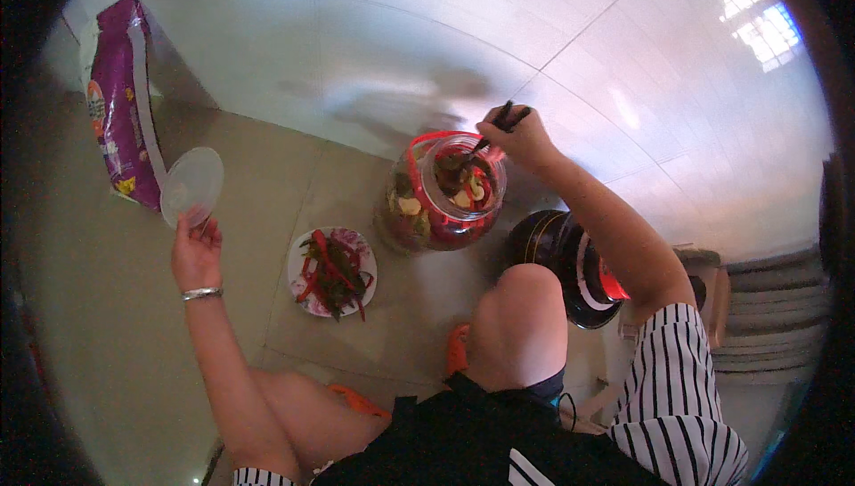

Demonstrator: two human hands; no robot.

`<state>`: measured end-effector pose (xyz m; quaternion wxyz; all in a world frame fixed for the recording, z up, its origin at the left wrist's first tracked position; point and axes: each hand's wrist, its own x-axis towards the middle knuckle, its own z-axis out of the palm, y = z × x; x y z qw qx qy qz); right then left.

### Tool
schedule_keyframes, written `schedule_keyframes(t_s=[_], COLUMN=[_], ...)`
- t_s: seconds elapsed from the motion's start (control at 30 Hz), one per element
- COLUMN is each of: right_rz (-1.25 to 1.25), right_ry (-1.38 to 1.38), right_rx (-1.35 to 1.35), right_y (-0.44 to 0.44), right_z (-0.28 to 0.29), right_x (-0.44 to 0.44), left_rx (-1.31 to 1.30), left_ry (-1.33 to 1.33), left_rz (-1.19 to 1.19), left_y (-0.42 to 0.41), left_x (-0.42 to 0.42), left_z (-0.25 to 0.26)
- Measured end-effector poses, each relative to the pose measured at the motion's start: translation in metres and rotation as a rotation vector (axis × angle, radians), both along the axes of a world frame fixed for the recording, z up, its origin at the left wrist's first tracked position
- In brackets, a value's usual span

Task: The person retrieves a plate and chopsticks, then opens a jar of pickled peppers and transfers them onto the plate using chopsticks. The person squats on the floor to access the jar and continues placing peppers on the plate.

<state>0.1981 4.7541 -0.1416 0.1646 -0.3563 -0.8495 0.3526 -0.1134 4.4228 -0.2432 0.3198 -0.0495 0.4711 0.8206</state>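
My left hand (197, 252) pinches the near edge of a translucent round plastic lid (194, 182), off to the left above the floor. In my right hand (524, 135) are dark utensils that look like chopsticks (482, 145), their lower ends inside the mouth of a clear jar (394, 219). The jar has a red carrying handle (414, 168) and stands uncovered, holding liquid, red peppers and pale and green vegetable pieces. Between the lid and the jar, a floral-rimmed white plate (369, 285) carries a heap of long red and dark green peppers (330, 272).
A purple printed bag (123, 105) leans upright near the tiled wall (401, 38) at the left. Right of the jar, behind my knee (528, 305), is a dark glazed pot (541, 239), partly hidden by my forearm. Light floor tiles (220, 325) lie underneath.
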Motion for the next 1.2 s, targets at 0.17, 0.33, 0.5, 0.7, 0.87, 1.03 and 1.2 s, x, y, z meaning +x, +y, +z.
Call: schedule_keyframes(t_s=[0.17, 0.33, 0.5, 0.7, 0.87, 1.03, 1.2], right_rz=[-0.139, 0.235, 0.140, -0.278, -0.413, -0.535, -0.605], right_ry=[0.081, -0.148, -0.106, 0.286, 0.449, 0.593, 0.673], right_rx=[-0.292, -0.073, -0.045, -0.481, -0.590, -0.661, -0.670], right_y=[-0.009, -0.027, -0.006, 0.006, 0.007, 0.005, 0.000], right_z=[0.007, 0.002, 0.001, -0.002, -0.013, -0.021, -0.026], right_x=[0.013, 0.002, -0.003, 0.023, 0.047, 0.073, 0.088], left_rx=[0.029, -0.015, 0.008, 0.001, -0.003, -0.032, -0.062], left_ry=[-0.010, 0.002, -0.006, -0.027, -0.010, -0.026, -0.025], left_rz=[-0.014, -0.025, -0.026, 0.007, -0.025, -0.020, -0.019], left_y=[-0.007, -0.002, -0.002, -0.003, -0.002, 0.008, 0.014], left_x=[-0.002, -0.001, 0.003, 0.001, 0.002, 0.004, 0.005], left_z=[-0.002, -0.001, -0.001, 0.003, 0.006, 0.007, 0.011])
